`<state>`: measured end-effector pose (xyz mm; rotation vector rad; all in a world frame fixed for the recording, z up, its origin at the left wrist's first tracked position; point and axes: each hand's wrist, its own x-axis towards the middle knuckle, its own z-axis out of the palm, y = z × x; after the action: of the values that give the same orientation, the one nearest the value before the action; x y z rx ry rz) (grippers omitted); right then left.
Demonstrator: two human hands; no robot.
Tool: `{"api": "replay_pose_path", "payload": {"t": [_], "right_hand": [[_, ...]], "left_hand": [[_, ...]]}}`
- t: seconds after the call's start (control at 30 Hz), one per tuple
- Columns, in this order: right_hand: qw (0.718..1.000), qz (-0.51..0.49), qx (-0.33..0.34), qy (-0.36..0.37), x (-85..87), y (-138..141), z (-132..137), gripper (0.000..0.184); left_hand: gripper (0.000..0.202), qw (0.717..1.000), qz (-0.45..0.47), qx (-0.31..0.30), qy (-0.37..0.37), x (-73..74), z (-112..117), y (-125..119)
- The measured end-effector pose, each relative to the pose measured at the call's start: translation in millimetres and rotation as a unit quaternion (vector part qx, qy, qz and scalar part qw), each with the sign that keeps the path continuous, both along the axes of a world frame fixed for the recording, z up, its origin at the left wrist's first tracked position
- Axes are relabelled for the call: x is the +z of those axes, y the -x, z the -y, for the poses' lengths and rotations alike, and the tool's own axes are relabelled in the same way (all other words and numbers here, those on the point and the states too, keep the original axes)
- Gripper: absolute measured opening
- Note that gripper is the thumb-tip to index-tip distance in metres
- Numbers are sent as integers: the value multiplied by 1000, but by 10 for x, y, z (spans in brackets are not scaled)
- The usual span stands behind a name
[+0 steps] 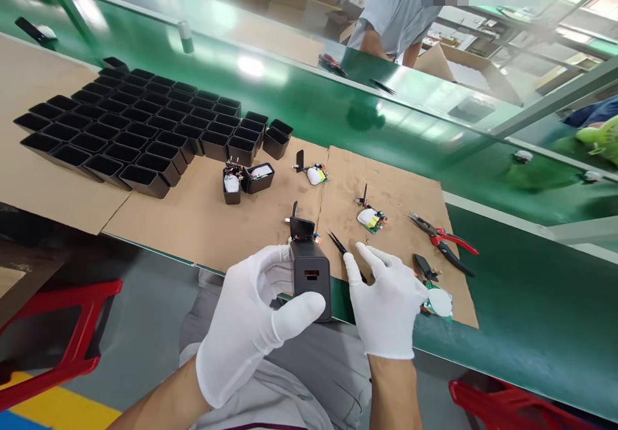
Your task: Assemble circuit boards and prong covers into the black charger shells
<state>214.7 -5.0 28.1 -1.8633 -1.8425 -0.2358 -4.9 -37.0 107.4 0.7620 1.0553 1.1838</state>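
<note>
My left hand (261,320), in a white glove, grips a black charger housing (312,288) above the table's near edge. A USB slot shows in its end face, and a black flap (302,228) sticks up at its far end. My right hand (383,301), also gloved, is low over the cardboard with thumb and fingers stretched out around black tweezers (338,243); whether it touches them I cannot tell. A circuit board with a white round pad (440,302) lies just right of that hand. Another board (371,219) lies beyond the tweezers.
Red-handled pliers (441,240) lie at the right. Many open black housings (145,121) stand in rows at the left. Two filled housings (259,177) and another board (316,174) lie mid-table. Across the green bench, a person (393,15) works. Red stools (72,327) stand below.
</note>
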Motion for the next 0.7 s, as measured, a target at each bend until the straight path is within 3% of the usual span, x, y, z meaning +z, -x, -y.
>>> {"api": "replay_pose_path", "payload": {"t": [0.1,0.2,0.27,0.37,0.47,0.53,0.7], "right_hand": [[999,2,-5,39,-38,-100,-91,21],[997,-56,20,42,44,-88,-52,22],[992,-115,29,51,200,-64,34,22],[974,-205,70,69,564,-32,204,21],[975,-103,186,71,945,8,338,22],[974,-29,221,51,1126,49,380,20],[973,83,217,-10,1276,188,360,19]], "left_hand": [[34,999,-33,13,-16,16,0,-22],[32,999,-41,15,-15,11,-2,-43],[32,999,-48,19,-13,-13,-5,-53],[32,997,-75,29,-18,-80,-12,-63],[31,994,-107,33,-21,-158,-13,-69],[31,991,-126,41,-29,-200,-4,-75],[35,978,-186,77,-48,-250,39,-103]]}}
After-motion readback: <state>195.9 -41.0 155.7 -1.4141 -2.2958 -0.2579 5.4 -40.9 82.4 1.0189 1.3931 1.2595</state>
